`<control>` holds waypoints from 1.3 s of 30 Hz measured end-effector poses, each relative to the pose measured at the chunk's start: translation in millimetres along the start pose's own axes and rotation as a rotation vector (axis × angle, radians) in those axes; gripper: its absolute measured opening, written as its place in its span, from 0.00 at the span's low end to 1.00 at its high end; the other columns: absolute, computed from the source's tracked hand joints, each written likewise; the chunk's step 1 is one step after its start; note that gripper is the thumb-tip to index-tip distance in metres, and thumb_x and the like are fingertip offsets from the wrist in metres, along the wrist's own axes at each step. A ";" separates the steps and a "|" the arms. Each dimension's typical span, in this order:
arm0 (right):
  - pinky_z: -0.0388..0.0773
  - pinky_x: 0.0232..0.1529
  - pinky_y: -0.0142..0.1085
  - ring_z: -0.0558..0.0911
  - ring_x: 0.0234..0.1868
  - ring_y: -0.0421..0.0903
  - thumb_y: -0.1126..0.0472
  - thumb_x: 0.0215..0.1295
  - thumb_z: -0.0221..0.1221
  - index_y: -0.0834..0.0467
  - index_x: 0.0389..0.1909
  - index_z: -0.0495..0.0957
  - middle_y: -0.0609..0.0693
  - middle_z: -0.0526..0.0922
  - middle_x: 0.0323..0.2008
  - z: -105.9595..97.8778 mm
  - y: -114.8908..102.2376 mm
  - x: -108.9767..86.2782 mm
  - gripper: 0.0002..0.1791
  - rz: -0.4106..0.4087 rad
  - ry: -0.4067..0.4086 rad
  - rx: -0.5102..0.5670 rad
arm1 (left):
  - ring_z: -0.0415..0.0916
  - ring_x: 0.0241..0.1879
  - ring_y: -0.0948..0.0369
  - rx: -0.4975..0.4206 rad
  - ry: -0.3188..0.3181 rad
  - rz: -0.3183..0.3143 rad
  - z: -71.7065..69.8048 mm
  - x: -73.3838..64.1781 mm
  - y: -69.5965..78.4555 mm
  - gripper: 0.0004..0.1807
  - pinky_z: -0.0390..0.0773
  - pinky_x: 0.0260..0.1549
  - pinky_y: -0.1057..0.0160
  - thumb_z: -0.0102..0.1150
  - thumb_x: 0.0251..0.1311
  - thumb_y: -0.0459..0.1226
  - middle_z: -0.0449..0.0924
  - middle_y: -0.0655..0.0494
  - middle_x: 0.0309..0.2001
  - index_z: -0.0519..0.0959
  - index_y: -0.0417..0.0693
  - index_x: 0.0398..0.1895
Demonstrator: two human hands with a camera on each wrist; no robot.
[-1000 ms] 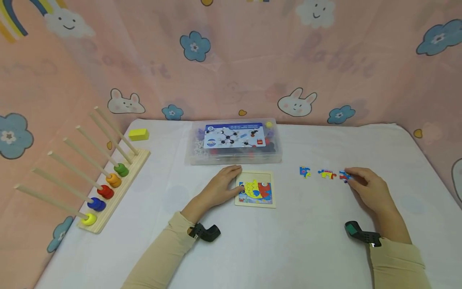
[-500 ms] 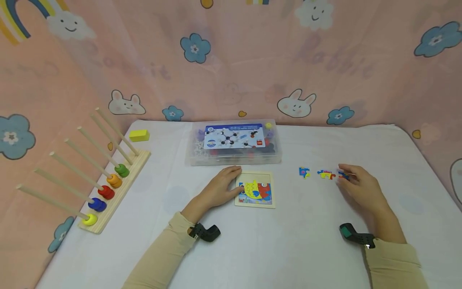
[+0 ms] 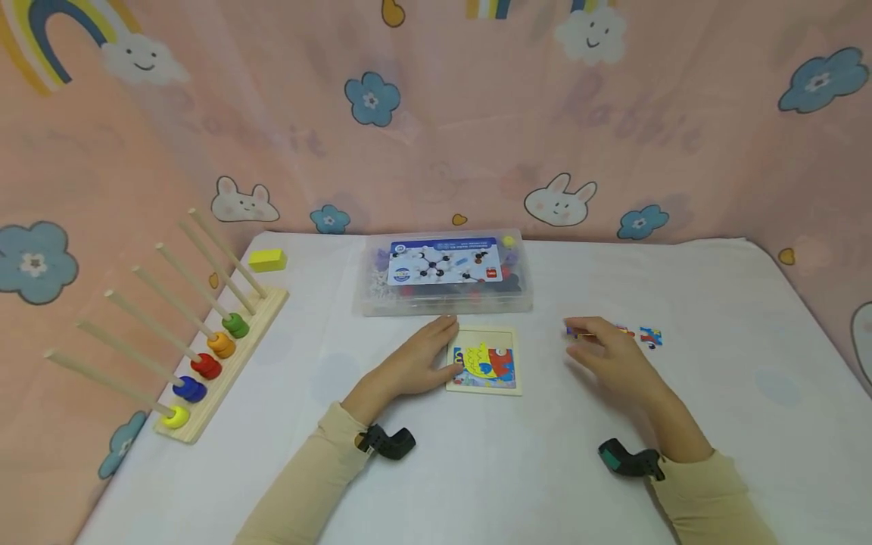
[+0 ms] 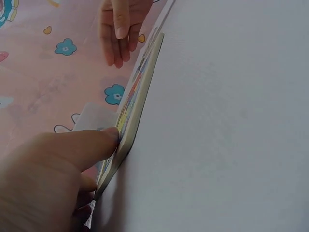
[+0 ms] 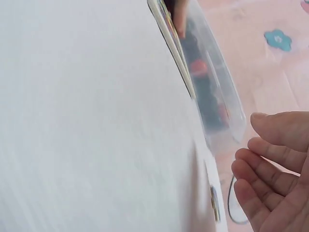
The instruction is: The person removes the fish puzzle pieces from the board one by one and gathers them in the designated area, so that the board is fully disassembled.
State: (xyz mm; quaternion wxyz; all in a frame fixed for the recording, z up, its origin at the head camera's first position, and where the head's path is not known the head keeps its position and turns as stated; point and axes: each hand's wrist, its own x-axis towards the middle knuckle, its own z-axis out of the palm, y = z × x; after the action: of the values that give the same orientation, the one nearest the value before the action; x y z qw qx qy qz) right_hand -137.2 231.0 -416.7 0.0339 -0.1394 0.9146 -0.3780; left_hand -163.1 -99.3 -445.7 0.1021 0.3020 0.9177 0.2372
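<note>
A wooden puzzle board [image 3: 484, 337] with a yellow and red fish picture lies in the middle of the white table. My left hand [image 3: 409, 367] holds its left side, thumb on the picture and fingers along the edge; the left wrist view shows the thumb [image 4: 96, 145] pressing on the board's face. To the right, my right hand [image 3: 616, 363] hovers over loose puzzle pieces, its fingers relaxed, with nothing visible between them in the right wrist view. It partly covers the left and middle pieces. The right-hand puzzle piece [image 3: 651, 336] lies uncovered.
A clear plastic box [image 3: 446, 299] of molecule model parts stands behind the board. At the left is a wooden peg rack [image 3: 235, 363] with coloured rings on several pegs. A yellow block [image 3: 267, 260] sits near the back left, before a pink patterned cloth [image 3: 463, 113].
My right hand has moved left from the right-hand piece to over the left piece. The right-hand piece lies on the table. My left hand stays at the board.
</note>
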 end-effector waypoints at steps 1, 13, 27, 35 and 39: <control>0.70 0.59 0.56 0.72 0.59 0.59 0.57 0.67 0.57 0.62 0.63 0.67 0.61 0.73 0.59 5.4 -6.4 1.6 0.25 -0.008 -0.020 0.003 | 0.40 0.75 0.56 -0.007 -0.011 -0.006 -0.4 -1.6 0.7 0.42 0.50 0.72 0.55 0.55 0.62 0.53 0.46 0.51 0.76 0.54 0.41 0.73; 0.74 0.57 0.52 0.76 0.53 0.55 0.63 0.63 0.59 0.63 0.61 0.70 0.58 0.76 0.55 58.7 -68.7 31.2 0.24 -0.140 -0.211 0.069 | 0.49 0.73 0.53 -0.004 0.110 0.003 10.2 -15.3 5.6 0.40 0.55 0.71 0.54 0.54 0.63 0.54 0.53 0.47 0.73 0.59 0.39 0.70; 0.72 0.59 0.51 0.74 0.54 0.53 0.65 0.60 0.61 0.62 0.55 0.76 0.55 0.76 0.51 102.2 -66.9 41.7 0.20 -0.256 -0.157 0.006 | 0.53 0.72 0.52 -0.008 0.149 0.037 15.1 -17.2 1.9 0.38 0.57 0.70 0.54 0.57 0.62 0.51 0.56 0.48 0.72 0.61 0.39 0.70; 0.71 0.58 0.52 0.72 0.54 0.54 0.67 0.58 0.62 0.62 0.52 0.77 0.56 0.73 0.50 109.8 -72.2 39.8 0.19 -0.217 -0.104 0.001 | 0.53 0.72 0.52 0.006 0.148 0.037 13.7 -17.2 2.4 0.38 0.57 0.70 0.54 0.57 0.62 0.51 0.55 0.48 0.73 0.60 0.39 0.70; 0.72 0.58 0.51 0.72 0.54 0.53 0.68 0.58 0.62 0.62 0.51 0.76 0.56 0.73 0.50 110.4 -74.9 42.1 0.18 -0.186 -0.095 0.019 | 0.54 0.71 0.52 0.015 0.153 0.043 11.9 -15.9 1.1 0.39 0.57 0.70 0.54 0.57 0.62 0.51 0.55 0.47 0.72 0.60 0.38 0.70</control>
State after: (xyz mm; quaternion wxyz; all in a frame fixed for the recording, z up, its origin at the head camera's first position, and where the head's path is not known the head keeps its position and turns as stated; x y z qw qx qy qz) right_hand -141.9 93.3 -440.9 0.0434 -0.2414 0.8913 -0.3813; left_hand -145.9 -103.6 -454.8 0.0242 0.3031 0.9179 0.2549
